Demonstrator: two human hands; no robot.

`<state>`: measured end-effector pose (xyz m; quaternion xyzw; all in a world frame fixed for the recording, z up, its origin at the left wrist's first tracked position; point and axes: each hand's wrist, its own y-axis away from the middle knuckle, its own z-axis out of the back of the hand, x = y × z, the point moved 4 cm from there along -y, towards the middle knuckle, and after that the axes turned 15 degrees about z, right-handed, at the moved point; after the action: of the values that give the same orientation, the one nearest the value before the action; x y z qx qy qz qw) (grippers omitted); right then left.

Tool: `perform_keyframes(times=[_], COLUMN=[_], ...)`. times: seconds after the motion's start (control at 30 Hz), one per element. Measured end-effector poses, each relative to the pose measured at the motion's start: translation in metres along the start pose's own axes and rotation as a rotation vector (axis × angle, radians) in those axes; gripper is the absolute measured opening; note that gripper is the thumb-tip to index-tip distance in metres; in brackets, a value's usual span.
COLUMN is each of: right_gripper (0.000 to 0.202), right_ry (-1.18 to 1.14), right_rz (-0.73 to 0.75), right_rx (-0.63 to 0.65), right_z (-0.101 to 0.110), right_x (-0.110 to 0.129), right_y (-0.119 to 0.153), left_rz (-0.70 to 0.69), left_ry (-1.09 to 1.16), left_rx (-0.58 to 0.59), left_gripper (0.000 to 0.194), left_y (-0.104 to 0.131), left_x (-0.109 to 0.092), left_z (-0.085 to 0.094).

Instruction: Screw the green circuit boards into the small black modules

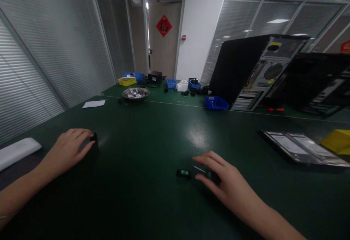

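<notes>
At the left of the table, my left hand [72, 146] is closed, its fingertips and thumb around a small black piece [93, 137] whose kind I cannot make out. My right hand [222, 176] hovers low over the table with thumb and fingers apart. Between them shows a thin silver shaft [200, 169] with a dark end, perhaps lying on the table; the hand partly hides it. Just left of those fingertips lies a small black casing [183, 173] with a green circuit board showing inside.
Hard drives [303, 147] lie at the right, beside a yellow bin [337, 141]. A black computer tower [243, 69] stands behind a blue bin [216, 103]. Farther back are a metal bowl [136, 93], a paper sheet [93, 103] and several small bins. A white padded object [20, 152] rests far left.
</notes>
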<state>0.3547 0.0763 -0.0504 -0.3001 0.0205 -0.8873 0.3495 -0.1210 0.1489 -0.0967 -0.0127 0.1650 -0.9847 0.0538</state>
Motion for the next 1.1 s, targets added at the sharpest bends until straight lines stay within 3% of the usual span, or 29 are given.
perform_keyframes(times=[0.17,0.3,0.37,0.53,0.6,0.7,0.77,0.87,1.1], right_gripper=[0.030,0.036,0.039,0.041,0.039,0.027,0.016,0.010,0.017], right_ry=[-0.020,-0.114,-0.144,-0.169,-0.173,-0.177,-0.182,-0.199,-0.249], right_rz=[-0.041,-0.061,-0.057,-0.044,-0.040,-0.032,-0.026,-0.015,0.008], right_rx=[-0.036,-0.061,-0.066,-0.086,-0.096,-0.113,-0.119,-0.123,-0.131], right_z=[0.008,0.000,-0.005,-0.013,-0.015,-0.017,-0.017,-0.016,-0.019], right_x=[-0.011,-0.026,-0.031,-0.034,-0.034,-0.033,-0.032,-0.032,-0.040], right_y=[0.001,0.002,0.001,-0.001,-0.002,-0.003,-0.004,-0.005,-0.004], left_rz=[0.031,-0.053,-0.112,-0.449,-0.517,-0.558,-0.543,-0.498,-0.500], left_ry=[-0.024,0.001,0.123,0.531,0.618,0.665,0.687,0.734,0.814], left_rx=[-0.031,-0.010,-0.013,0.418,0.501,0.562,0.573,0.574,0.627], left_gripper=[0.039,0.030,0.022,0.020,0.022,0.033,0.029,0.015,0.016], left_y=[-0.001,0.005,0.012,0.048,0.060,0.067,0.066,0.061,0.053], left_x=[0.001,-0.028,-0.059,-0.182,-0.226,-0.267,-0.278,-0.277,-0.266], left_z=[0.013,0.037,0.050,0.061,0.063,0.057,0.048,0.036,0.029])
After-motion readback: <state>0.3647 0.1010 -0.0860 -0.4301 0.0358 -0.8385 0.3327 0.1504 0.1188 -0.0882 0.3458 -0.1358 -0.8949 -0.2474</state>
